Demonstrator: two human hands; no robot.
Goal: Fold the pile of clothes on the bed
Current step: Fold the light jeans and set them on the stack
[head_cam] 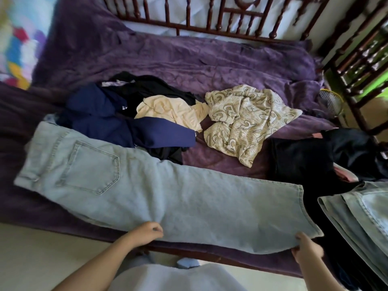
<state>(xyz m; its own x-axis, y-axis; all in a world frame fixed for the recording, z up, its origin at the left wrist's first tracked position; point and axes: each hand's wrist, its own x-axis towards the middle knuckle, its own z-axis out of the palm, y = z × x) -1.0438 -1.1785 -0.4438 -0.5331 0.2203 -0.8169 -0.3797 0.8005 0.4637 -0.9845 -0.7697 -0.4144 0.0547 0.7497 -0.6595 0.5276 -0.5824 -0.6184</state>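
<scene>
1. The bed is lying under a purple blanket and is carrying all the laundry, with a wooden rail running along its far side.
2. The jeans are stretching flat along the near edge of the bed, waistband and back pocket to the left and hem to the right. They appear to be doubled already, one leg lying over the other.
3. The pile is waiting unfolded just behind the jeans. A navy garment and a black garment are tangling around a cream top, and a patterned cloth is crumpling beside them.
4. To the right, a dark folded piece and a folded denim stack are resting as finished work.
5. The right hand is gripping the near hem corner of the jeans, fingers curled around the cloth.
6. The left hand is pinching the near edge of the jeans at about mid-leg, fingers curled, and the cloth is puckering there.
7. The step in hand is judged to be the lengthwise fold of the jeans, so the task is looking partly done. The next move is probably calling for the right hand to carry the hem over toward the waistband while the left hand is pinning the fold line, keeping the edges squared.
</scene>
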